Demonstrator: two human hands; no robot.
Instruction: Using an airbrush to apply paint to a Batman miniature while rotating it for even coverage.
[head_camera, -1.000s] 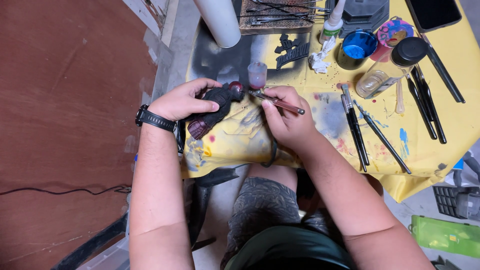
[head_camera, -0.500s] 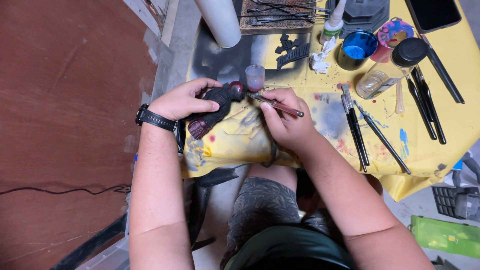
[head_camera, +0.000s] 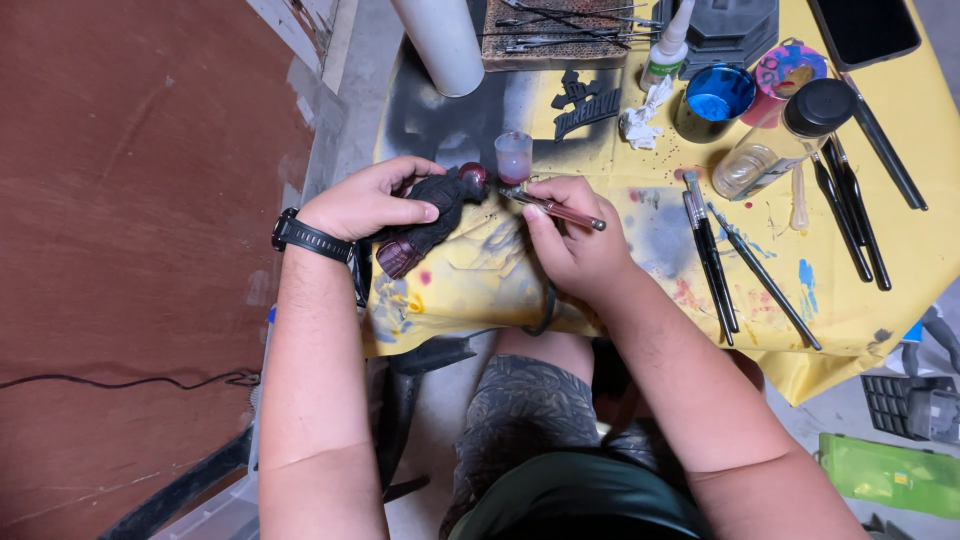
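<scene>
- almost nothing has moved vs the earlier frames: both hands sit in the same spot, w/ the airbrush tip staying at the figure's head.
- left hand (head_camera: 365, 203), black watch on the wrist, is closed around a small dark figure (head_camera: 428, 220) w/ a dark red head and dark red feet; figure is tilted, head up toward the right, feet down left, held just above the near left part of the table.
- right hand (head_camera: 572, 240) grips a slim pink-metal airbrush (head_camera: 555, 208), fingers wrapped round its body; its small clear cup (head_camera: 513, 156) stands upright above the tip, pinkish liquid inside.
- airbrush tip is at the figure's head; can't tell if it touches.
- yellow paint-stained cloth (head_camera: 890, 300) covers the table, w/ a black sprayed patch at the far left.
- to the right, well apart from the hands: several black brushes (head_camera: 712, 255) lying flat, a blue-filled cup (head_camera: 712, 100), a clear jar w/ black lid (head_camera: 775, 145), a white squeeze bottle (head_camera: 668, 45), a crumpled white tissue (head_camera: 640, 118).
- white tube (head_camera: 440, 45) stands at the far edge; dark phone (head_camera: 862, 28) at top right.
- person is seated, knees under the table edge.
</scene>
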